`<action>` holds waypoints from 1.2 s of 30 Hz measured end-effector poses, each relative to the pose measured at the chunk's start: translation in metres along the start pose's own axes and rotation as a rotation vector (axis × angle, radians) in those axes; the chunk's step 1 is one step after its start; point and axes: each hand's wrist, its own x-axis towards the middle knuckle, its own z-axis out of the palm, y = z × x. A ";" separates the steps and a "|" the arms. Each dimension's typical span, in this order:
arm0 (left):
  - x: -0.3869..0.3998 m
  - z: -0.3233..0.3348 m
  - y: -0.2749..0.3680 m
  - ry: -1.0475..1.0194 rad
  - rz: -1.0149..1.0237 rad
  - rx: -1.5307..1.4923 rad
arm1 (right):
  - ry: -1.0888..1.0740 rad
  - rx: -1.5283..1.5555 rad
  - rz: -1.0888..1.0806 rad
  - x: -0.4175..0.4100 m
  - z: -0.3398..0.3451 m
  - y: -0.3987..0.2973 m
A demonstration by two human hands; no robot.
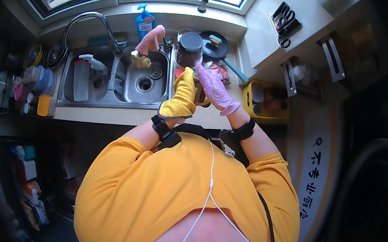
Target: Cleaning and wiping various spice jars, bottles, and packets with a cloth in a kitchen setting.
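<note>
My left hand [181,97] is inside a yellow cloth cleaning mitt, which hides its fingers. A lilac disposable glove covers my right hand [216,88]. Between them, over the counter's front part, is a brownish jar-like container [200,95], mostly hidden by both hands. The mitt rests against its left side, while the gloved hand grips it from the right. Just beyond my fingers stands a large clear jar with a dark grey lid [191,42]. Red-printed plastic packets [220,71] lie beside it, and a small red lid [179,72] is left of the mitt.
Left is a double steel sink [111,104] with a chrome faucet [95,14], spray bottle [81,78] and pink cloth [151,40]. A frying pan [235,69] and yellow basket [266,119] are right. A scissors and knife holder [289,23] hangs on the wall.
</note>
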 end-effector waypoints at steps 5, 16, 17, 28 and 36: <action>-0.033 0.010 0.031 -0.101 -0.223 0.253 | -0.440 0.611 0.209 -0.007 -0.063 -0.019; -0.067 0.016 0.040 -0.296 -0.352 0.339 | 0.056 0.568 0.663 -0.123 -0.148 0.092; -0.054 -0.016 0.042 -0.321 -0.254 0.392 | 0.195 0.485 0.678 -0.142 -0.156 0.120; -0.105 -0.118 0.085 0.012 0.121 2.471 | 0.186 -0.487 0.919 -0.188 -0.164 0.236; -0.110 -0.128 0.075 0.129 0.169 2.557 | -0.111 -0.282 0.910 -0.197 -0.151 0.283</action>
